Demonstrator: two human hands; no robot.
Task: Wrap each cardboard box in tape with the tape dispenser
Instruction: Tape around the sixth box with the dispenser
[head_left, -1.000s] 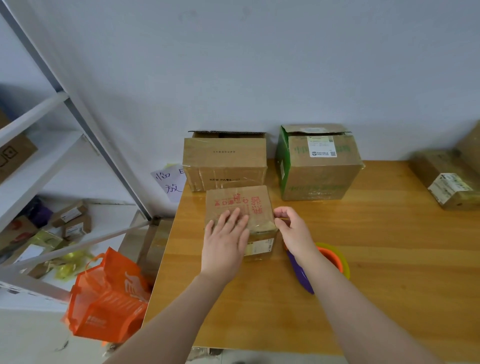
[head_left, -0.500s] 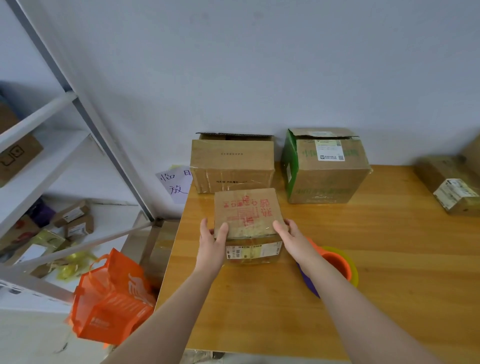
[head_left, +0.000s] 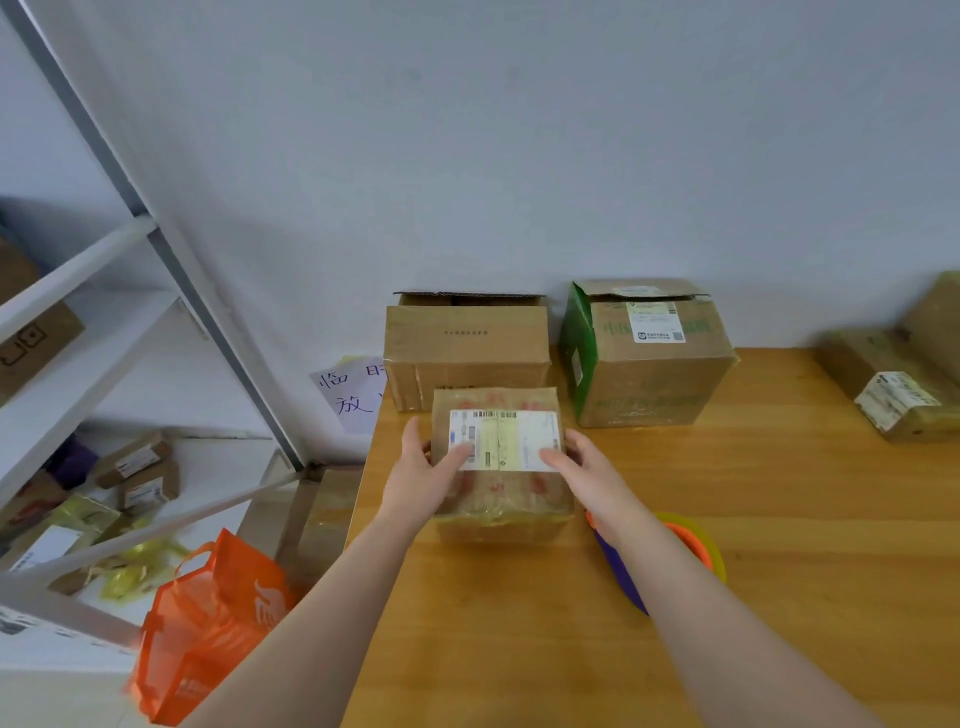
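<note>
I am looking into a parcel storeroom or packing corner: cardboard cartons, some with shipping labels, line the back edge of a wooden table against a plain wall. A metal rack off its left edge holds more small parcels, with a handwritten paper sign beside it.

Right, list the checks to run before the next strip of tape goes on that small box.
1. Small box gripped on both sides by left hand and right hand: ok.
2. Shipping label face turned up: ok.
3. Tape dispenser in hand: not ok; it lies on the table by the right forearm.
4. Box sitting flat on the table: cannot tell.
</note>
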